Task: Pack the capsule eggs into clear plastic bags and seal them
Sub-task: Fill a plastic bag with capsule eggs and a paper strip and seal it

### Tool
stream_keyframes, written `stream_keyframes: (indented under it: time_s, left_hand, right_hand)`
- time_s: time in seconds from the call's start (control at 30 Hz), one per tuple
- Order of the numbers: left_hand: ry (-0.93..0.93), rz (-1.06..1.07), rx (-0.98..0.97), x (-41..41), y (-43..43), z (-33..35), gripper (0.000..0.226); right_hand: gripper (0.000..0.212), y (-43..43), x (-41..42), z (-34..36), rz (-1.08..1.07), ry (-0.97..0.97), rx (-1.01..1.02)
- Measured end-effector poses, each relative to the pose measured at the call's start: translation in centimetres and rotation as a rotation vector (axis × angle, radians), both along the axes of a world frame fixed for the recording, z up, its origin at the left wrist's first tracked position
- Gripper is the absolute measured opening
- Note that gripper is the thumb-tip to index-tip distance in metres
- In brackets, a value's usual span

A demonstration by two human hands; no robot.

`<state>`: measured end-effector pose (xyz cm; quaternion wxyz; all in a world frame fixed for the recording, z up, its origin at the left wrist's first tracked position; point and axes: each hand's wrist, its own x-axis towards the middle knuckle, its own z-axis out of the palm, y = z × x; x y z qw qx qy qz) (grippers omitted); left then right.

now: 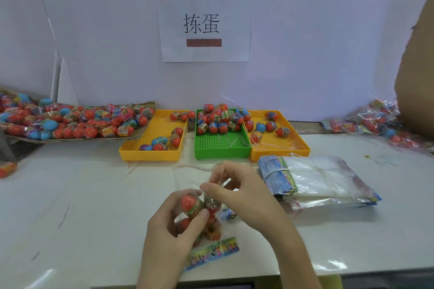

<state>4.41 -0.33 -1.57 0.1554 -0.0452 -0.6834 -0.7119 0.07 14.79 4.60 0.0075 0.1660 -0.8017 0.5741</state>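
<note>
- My left hand (175, 220) is curled round a clear bag (206, 225) near the front edge of the table (94, 195), with a red-capped egg (191, 204) gripped through the plastic between thumb and fingers.
- I see more red eggs lower in that bag; its printed header strip (213, 252) lies toward me on the table.
- My right hand (237, 185) pinches the bag's top edge, thumb against curled fingers.
- Loose eggs sit in a green tray (223, 145) and two yellow trays (150, 152) at the back.
- A bundled stack of bags (314, 178) lies just right of my hands.
- Filled bags (375, 119) pile at far right.
</note>
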Motion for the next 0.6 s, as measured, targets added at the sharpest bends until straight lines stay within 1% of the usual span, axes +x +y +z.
stream_keyframes:
  time_s: [0.1,0.17,0.23,0.3,0.37,0.43,0.5,0.53,0.6]
  left_hand:
    - [-0.009,0.043,0.021,0.1,0.2,0.2,0.023]
    - [-0.016,0.093,0.048,0.1,0.2,0.2,0.030]
    - [-0.008,0.148,0.109,0.0,0.1,0.3,0.029]
    - [-0.016,0.185,0.169,-0.3,-0.1,0.0,0.029]
    - [-0.033,0.214,0.217,-0.4,-0.2,-0.1,0.036]
    - [-0.024,0.252,0.233,-0.3,0.0,0.0,0.032]
    - [-0.053,0.263,0.242,0.2,0.2,0.6,0.031]
    - [-0.078,0.263,0.262,0.5,0.1,1.0,0.029]
    - [-0.122,0.221,0.242,0.9,0.0,1.8,0.021]
  right_hand:
    - [0.024,-0.3,0.1,-0.7,0.005,0.001,-0.083]
    - [0.029,0.0,0.2,-1.1,0.087,-0.067,-0.114]
    - [0.036,0.5,0.3,-1.4,0.206,-0.143,-0.053]
    - [0.031,0.8,0.6,-1.7,0.266,-0.140,0.019]
    - [0.022,0.7,0.7,-1.8,0.252,-0.105,0.001]
    - [0.016,0.5,0.6,-2.0,0.218,-0.077,-0.007]
    - [0.012,0.2,0.6,-2.1,0.219,-0.080,-0.010]
    - [0.012,-0.1,0.8,-2.1,0.227,-0.089,-0.024]
    - [0.026,-0.8,1.0,-2.2,0.224,-0.085,-0.062]
